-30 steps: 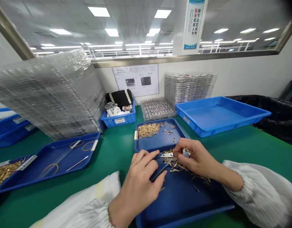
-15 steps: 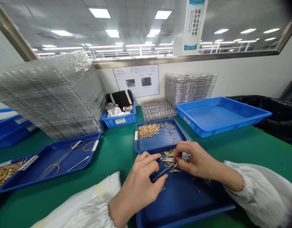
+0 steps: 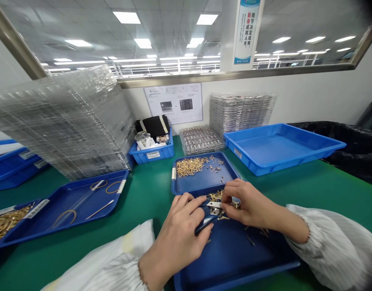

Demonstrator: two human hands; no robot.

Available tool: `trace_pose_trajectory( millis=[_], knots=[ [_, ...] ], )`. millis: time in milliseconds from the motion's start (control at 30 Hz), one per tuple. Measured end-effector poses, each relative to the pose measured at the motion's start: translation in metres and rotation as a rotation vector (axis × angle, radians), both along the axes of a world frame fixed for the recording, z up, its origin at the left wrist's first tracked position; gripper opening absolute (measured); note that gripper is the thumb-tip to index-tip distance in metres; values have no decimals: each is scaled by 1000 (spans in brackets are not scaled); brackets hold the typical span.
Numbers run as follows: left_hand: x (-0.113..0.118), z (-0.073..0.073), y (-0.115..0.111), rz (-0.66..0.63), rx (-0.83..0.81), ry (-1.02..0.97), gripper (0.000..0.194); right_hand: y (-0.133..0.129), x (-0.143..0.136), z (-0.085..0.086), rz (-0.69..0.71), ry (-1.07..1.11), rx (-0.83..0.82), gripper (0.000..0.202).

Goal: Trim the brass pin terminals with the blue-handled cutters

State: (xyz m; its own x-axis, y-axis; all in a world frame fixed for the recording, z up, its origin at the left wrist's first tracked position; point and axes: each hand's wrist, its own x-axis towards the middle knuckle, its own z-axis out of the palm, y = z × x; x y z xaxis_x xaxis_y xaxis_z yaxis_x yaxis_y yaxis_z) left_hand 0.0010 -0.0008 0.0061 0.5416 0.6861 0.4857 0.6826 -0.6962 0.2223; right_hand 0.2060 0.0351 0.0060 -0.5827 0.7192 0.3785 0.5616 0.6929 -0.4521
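Note:
In my left hand [image 3: 182,226] is a pair of pliers [image 3: 206,221] with dark blue handles, their metal jaws pointing right. My right hand [image 3: 243,200] pinches at the jaw tips; whatever small piece its fingers hold is covered by them. Both hands are over the far part of a dark blue tray [image 3: 234,258]. Small gold and silver metal pins [image 3: 216,195] lie heaped under and behind the pliers, and a few loose ones are scattered near my right wrist.
Beyond the hands, another blue tray [image 3: 200,185] carries a pile of gold pins [image 3: 188,166]. At right stands a larger blue bin [image 3: 282,145]. Clear plastic trays [image 3: 61,121] are stacked at left, above a tray [image 3: 83,214] with rubber bands and a cotton swab.
The pliers have shifted slightly, with the lower handle nearer the upper one. My right hand stays pinched at the jaws, nearly in the same place.

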Motion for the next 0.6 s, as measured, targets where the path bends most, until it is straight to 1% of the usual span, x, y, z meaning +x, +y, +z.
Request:
trace_pose_trajectory(
  millis=[67,167,200,233,300,333,367,433,467,500,533,600],
  knots=[
    [0,0,0,28,-23,-19,17,3,2,0,-12,45,-26,10],
    [-1,-1,2,112,-17,-44,19,12,7,-4,-157,159,60,12],
    [-1,-1,2,141,-9,-52,19,14,8,-6,-197,170,81,15],
    [-1,-1,3,166,0,-59,20,16,10,-7,-209,151,76,18],
    [-2,-1,5,198,11,-72,21,17,11,-9,-155,57,16,18],
    [-2,-2,5,207,16,-78,21,16,10,-9,-105,4,-17,17],
    [-2,-2,6,215,21,-81,21,15,10,-10,-52,-40,-42,21],
    [-2,-2,6,227,22,-82,20,11,7,-10,34,-96,-62,48],
    [-2,-2,7,233,15,-79,20,9,6,-10,53,-116,-62,59],
    [-2,-2,7,239,4,-76,21,8,5,-10,56,-136,-65,62],
    [-2,-2,7,246,-6,-74,21,7,5,-10,42,-155,-69,56],
    [-2,-2,8,260,-23,-73,22,8,4,-10,-4,-185,-72,33]
  ],
)
